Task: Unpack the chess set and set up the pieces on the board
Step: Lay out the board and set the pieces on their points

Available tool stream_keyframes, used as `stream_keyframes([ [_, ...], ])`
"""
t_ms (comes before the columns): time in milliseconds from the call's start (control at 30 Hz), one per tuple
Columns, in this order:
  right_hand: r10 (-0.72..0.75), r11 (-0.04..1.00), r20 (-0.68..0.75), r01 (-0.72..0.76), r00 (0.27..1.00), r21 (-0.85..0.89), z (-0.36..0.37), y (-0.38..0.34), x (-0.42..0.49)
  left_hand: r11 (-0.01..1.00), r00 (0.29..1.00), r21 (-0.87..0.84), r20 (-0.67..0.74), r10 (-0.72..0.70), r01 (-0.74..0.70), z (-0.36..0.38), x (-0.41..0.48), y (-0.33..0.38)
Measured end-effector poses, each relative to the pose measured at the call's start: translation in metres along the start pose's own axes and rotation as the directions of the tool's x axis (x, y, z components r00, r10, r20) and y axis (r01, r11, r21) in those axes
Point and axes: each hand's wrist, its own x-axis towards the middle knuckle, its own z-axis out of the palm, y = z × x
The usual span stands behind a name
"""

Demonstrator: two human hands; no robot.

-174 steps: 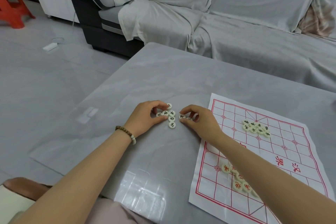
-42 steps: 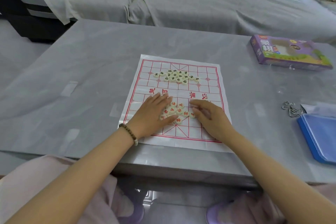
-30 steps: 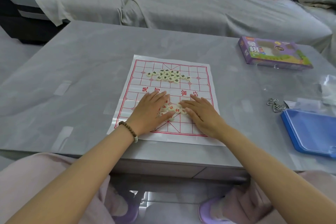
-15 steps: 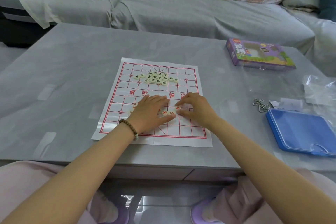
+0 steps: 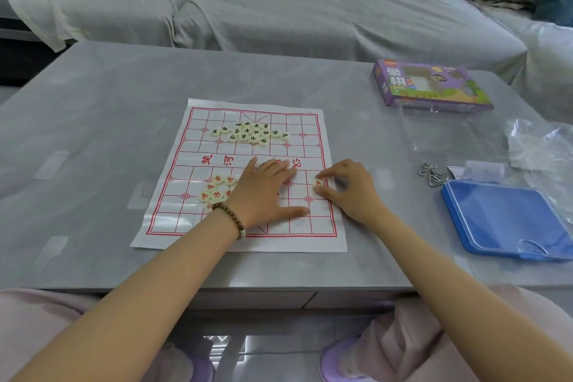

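A white paper chess board (image 5: 198, 226) with red grid lines lies flat on the grey table. Several cream discs with black characters (image 5: 249, 133) are heaped on its far half. Several discs with red characters (image 5: 216, 191) cluster on the near half, left of my left hand (image 5: 263, 192). That hand lies flat on the board with fingers spread and straight. My right hand (image 5: 347, 189) pinches one red-character disc (image 5: 319, 183) between thumb and forefinger at the board's right edge.
A purple chess set box (image 5: 429, 87) lies at the far right of the table (image 5: 93, 121). A blue plastic case (image 5: 508, 220), a metal wire puzzle (image 5: 432, 174) and a clear plastic bag (image 5: 539, 143) lie to the right. A covered sofa (image 5: 263, 3) stands behind.
My right hand has slid right to the board's right edge with one red disc. My left hand has shifted right, uncovering the red discs. The camera has turned slightly left.
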Motion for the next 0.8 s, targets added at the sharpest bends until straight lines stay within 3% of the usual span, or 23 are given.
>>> stream_keyframes([
  [300,0.043,0.994,-0.031,-0.040,0.999,0.097,-0.008,0.011,-0.005,1.000,1.000,-0.031,0.024,-0.004,0.004,0.002,0.001,-0.001],
  [533,0.049,0.996,-0.036,-0.047,0.998,0.075,-0.006,0.010,-0.004,1.000,1.000,-0.009,0.010,0.015,-0.015,0.001,0.001,-0.004],
  [800,0.067,0.991,-0.046,-0.061,0.997,0.117,-0.006,0.004,-0.005,0.994,0.990,-0.105,-0.133,-0.056,0.043,-0.014,-0.026,-0.060],
])
